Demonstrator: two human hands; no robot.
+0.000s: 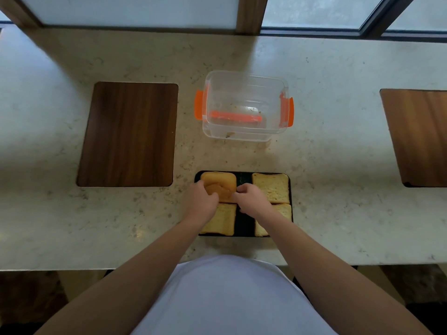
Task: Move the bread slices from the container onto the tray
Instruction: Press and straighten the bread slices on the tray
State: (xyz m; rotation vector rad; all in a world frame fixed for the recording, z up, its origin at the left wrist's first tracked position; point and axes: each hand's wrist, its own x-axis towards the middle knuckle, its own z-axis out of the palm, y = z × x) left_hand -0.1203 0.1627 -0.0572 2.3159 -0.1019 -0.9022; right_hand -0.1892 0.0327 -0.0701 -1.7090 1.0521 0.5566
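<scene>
A black tray point(244, 178) lies at the counter's near edge with several bread slices on it. The far-left piece is a browner crust slice point(223, 182). My left hand point(202, 201) rests on its near-left part and my right hand point(251, 200) pinches its near-right corner. A pale slice point(272, 187) lies far right, another point(223, 220) near left, and a fourth point(284, 211) near right is partly hidden by my right forearm. The clear container point(244, 81) with orange clips stands behind the tray and holds only crumbs.
A dark wooden board point(128, 134) is set into the marble counter point(338, 153) on the left, and a lighter wooden board point(418, 136) on the right. Window frames run along the counter's far side.
</scene>
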